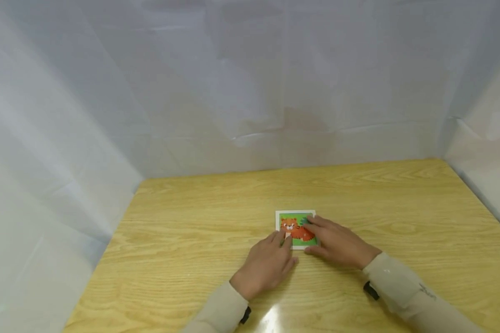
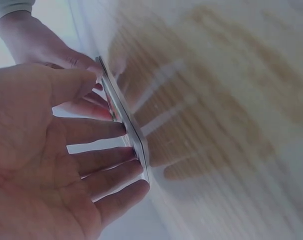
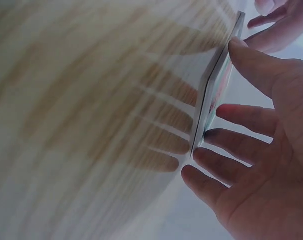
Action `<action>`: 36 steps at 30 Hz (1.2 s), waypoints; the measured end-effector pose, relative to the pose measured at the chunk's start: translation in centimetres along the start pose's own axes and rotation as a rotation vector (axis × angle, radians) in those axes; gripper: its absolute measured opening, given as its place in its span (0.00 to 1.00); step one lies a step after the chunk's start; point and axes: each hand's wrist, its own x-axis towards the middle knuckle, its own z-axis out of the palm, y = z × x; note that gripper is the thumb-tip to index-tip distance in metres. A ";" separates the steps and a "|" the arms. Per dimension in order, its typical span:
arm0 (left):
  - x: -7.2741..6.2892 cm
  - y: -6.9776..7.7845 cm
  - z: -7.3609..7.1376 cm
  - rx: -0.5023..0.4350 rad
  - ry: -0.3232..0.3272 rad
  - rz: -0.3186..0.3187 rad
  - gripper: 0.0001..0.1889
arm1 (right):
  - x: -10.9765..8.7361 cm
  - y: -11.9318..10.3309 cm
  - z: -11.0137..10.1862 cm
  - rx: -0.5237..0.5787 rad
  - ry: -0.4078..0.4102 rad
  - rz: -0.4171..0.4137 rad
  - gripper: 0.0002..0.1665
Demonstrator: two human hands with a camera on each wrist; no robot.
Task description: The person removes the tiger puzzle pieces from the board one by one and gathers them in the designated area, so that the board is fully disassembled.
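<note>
A small square picture board (image 1: 295,231) with a white border shows an orange tiger on green, and it lies flat on the wooden table. Seen edge-on in the left wrist view, the board (image 2: 122,107) has a dark line between two thin layers. Fairly straight fingers of my left hand (image 1: 265,264) rest on its near left part. My right hand (image 1: 342,243) touches its right side, with the fingertips over the picture and the thumb by the near edge. Both hands partly cover the tiger.
The light wooden table (image 1: 183,222) has a glossy surface that reflects the hands. Pale sheeting (image 1: 250,92) hangs behind it and along both sides. Dark bands (image 1: 371,290) sit at both sleeve cuffs.
</note>
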 end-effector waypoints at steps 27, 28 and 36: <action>5.7 -4.7 -1.0 -0.494 0.160 -0.265 0.20 | 1.5 0.7 0.0 0.000 -0.028 0.012 0.36; 5.8 -4.8 -1.0 -0.517 0.164 -0.273 0.20 | 1.5 0.7 0.0 0.002 -0.029 0.009 0.36; 6.7 -5.3 -0.5 -0.677 0.176 -0.312 0.17 | 1.9 0.8 -0.3 0.004 -0.058 0.030 0.35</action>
